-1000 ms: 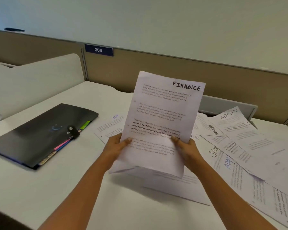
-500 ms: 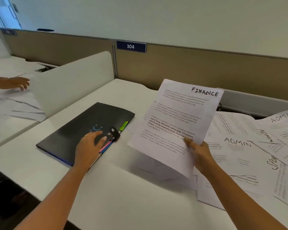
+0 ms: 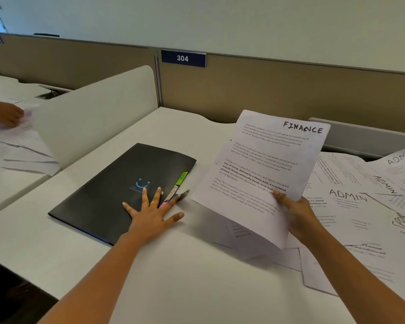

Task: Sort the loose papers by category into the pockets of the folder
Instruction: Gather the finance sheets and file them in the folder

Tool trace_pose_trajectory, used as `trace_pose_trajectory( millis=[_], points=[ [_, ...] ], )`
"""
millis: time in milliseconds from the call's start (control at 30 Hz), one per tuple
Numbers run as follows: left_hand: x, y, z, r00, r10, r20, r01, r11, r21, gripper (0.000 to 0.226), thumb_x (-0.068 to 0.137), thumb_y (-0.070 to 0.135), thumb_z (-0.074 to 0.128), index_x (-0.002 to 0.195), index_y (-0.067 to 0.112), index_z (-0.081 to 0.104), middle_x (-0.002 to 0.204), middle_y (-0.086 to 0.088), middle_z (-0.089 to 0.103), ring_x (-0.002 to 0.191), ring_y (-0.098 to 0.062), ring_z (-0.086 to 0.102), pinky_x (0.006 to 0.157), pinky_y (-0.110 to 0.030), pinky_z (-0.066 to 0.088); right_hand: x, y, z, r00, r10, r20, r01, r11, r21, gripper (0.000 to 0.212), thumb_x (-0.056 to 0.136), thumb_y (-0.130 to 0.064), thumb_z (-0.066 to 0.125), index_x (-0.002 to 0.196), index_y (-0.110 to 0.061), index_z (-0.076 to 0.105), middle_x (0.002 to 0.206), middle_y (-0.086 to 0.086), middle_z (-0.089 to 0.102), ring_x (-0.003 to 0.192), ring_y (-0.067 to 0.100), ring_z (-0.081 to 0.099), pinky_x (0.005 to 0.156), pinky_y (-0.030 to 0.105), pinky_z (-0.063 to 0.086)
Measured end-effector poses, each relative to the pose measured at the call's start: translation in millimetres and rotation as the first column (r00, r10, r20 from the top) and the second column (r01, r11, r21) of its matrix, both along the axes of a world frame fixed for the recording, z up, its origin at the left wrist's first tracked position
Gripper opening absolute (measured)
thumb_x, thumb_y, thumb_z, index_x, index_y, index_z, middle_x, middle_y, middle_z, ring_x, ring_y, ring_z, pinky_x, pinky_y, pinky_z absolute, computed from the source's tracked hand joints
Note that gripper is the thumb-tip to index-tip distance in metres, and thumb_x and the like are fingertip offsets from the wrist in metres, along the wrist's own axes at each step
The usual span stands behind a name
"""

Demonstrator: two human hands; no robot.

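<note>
Filing the FINANCE sheet (image 3: pixel 262 169) appears to be the step in hand. Head view: the right hand (image 3: pixel 297 216) pinches the sheet at its lower right edge, thumb on the printed face, and holds it tilted up above the desk (image 3: pixel 197 288). The sheet's bottom sags, and I cannot tell whether a second sheet hangs behind it. The left hand (image 3: pixel 153 216) lies flat with its fingers spread on the cover of the black folder (image 3: pixel 117 190), close to the folder's right edge, with the thumb off the cover over the desk. The folder is shut and lies askew on the desk left of the sheet. Coloured index tabs (image 3: pixel 177 187) stick out along its right edge just beside the fingertips; their lettering is too small to read. Judgement: no sheet is pocketed yet. The next move calls for lifting the cover at that tabbed edge, finding the finance tab, then sliding the sheet in bottom edge first. Room: bare desk lies in front of the folder and between the two arms, enough for the cover to swing open. The white divider (image 3: pixel 98 113) stands close behind the folder's far left side. The loose papers (image 3: pixel 351 206), several headed ADMIN, crowd the right and overlap one another. Another person's hand (image 3: pixel 5 113) works beyond the divider, well apart.
</note>
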State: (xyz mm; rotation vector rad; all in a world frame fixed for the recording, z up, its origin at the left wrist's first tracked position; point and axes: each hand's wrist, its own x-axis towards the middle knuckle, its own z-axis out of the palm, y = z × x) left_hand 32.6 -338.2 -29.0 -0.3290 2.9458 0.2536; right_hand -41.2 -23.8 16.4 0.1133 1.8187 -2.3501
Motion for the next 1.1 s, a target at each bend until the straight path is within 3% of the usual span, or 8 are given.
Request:
trace_pose_trajectory(
  millis=[100,233,300,367,433,500,733,1100],
  points=[
    [1.8,9.0,-4.0,0.999,-0.034,-0.039,0.033,0.999,-0.022,0.106,0.032,0.089,-0.030,0.132,0.061,-0.012,0.157,0.003,-0.014,0.140,-0.031,-0.027,0.093,-0.078,-0.009,0.6,-7.8,3.2,1.000,-0.020,0.015,0.021,0.999,-0.049,0.032,0.086,-0.012,0.059,0.118,-0.010,0.054,0.106,0.004,0.066,0.094,0.022,0.064,0.072,0.034,0.058],
    [1.6,30.7,-6.0,0.997,-0.067,-0.040,0.066,0.998,-0.020,0.105,0.038,0.085,-0.030,0.136,0.060,-0.003,0.157,0.002,-0.015,0.140,-0.031,-0.027,0.092,-0.078,-0.012,4.4,-28.8,6.6,0.999,-0.017,-0.038,0.018,1.000,0.024,0.057,0.061,-0.040,0.081,0.108,-0.015,0.060,0.105,0.003,0.069,0.090,0.020,0.069,0.072,0.033,0.060],
    [1.6,34.2,0.4,0.999,-0.027,-0.040,0.031,0.994,0.101,0.088,0.063,0.082,-0.015,0.139,0.052,0.018,0.157,0.004,-0.009,0.142,-0.027,-0.022,0.096,-0.075,-0.014,4.1,-37.6,8.1,0.998,-0.044,-0.048,0.048,0.996,0.071,0.048,0.070,-0.031,0.077,0.110,-0.010,0.060,0.108,0.007,0.068,0.089,0.023,0.068,0.075,0.036,0.057],
    [3.9,32.7,11.2,0.988,0.089,-0.123,-0.047,0.950,0.307,0.051,0.093,0.055,0.015,0.135,0.039,0.041,0.157,0.002,0.014,0.146,-0.023,0.001,0.103,-0.068,-0.014,1.9,-42.2,10.1,0.996,-0.079,-0.048,0.084,0.991,0.103,0.033,0.085,-0.015,0.064,0.116,-0.006,0.057,0.111,0.010,0.065,0.090,0.025,0.065,0.079,0.039,0.055],
    [9.4,24.5,17.6,0.894,0.334,-0.300,-0.127,0.830,0.544,0.039,0.099,0.034,0.029,0.126,0.023,0.056,0.140,-0.005,0.048,0.134,-0.024,0.038,0.112,-0.057,-0.008,-1.1,-43.0,10.0,0.994,-0.101,-0.045,0.106,0.985,0.138,0.033,0.086,-0.013,0.062,0.118,-0.006,0.056,0.112,0.010,0.064,0.093,0.028,0.064,0.084,0.042,0.053],
    [12.9,14.2,20.0,0.784,0.482,-0.391,-0.165,0.769,0.617,0.032,0.097,0.026,0.040,0.116,0.014,0.063,0.123,-0.007,0.062,0.119,-0.024,0.053,0.117,-0.052,0.002,-2.5,-42.5,9.4,0.992,-0.122,-0.039,0.127,0.978,0.164,0.034,0.086,-0.014,0.063,0.119,-0.007,0.056,0.113,0.010,0.064,0.097,0.030,0.062,0.087,0.045,0.052],
    [13.8,9.4,8.1,0.945,0.306,-0.114,-0.298,0.951,0.085,0.084,0.077,0.074,0.039,0.145,0.027,0.025,0.156,-0.006,0.014,0.145,-0.028,0.005,0.108,-0.066,0.001,-2.4,-41.8,6.3,0.993,-0.117,-0.027,0.120,0.968,0.221,0.032,0.086,-0.016,0.063,0.117,-0.007,0.058,0.113,0.011,0.065,0.099,0.033,0.063,0.090,0.051,0.051],
    [8.7,17.9,7.7,0.952,0.304,0.017,-0.304,0.953,0.001,0.076,0.088,0.064,0.027,0.148,0.020,0.011,0.157,-0.010,0.003,0.144,-0.035,-0.001,0.109,-0.065,0.005,-2.5,-33.4,0.3,0.990,-0.140,-0.012,0.139,0.962,0.235,0.041,0.086,-0.018,0.063,0.124,-0.006,0.054,0.117,0.012,0.063,0.101,0.034,0.062,0.090,0.051,0.051]
  ],
)
